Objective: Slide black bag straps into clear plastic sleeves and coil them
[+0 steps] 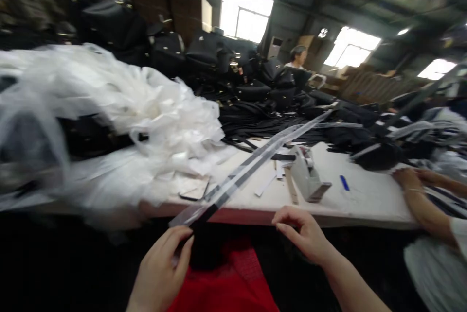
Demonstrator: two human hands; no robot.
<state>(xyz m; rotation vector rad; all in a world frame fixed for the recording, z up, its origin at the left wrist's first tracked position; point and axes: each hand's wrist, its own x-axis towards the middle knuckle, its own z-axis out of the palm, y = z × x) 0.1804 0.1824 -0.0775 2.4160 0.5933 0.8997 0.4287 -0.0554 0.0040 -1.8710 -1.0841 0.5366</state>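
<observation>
My left hand, at the table's front edge, is closed in a pinch on the near end of a long black strap in a clear plastic sleeve. This strap stretches diagonally away over the table toward the dark heap at the back. My right hand hovers in front of the edge, fingers curled and tips close to the thumb, with nothing visible between them. Just beyond it stands a grey tape dispenser. Paper strips lie beside the dispenser.
White plastic wrapping is heaped at left. Black bags and straps are piled behind. A phone-like flat object lies near the edge, a blue item at right. A co-worker's hands reach in from the right.
</observation>
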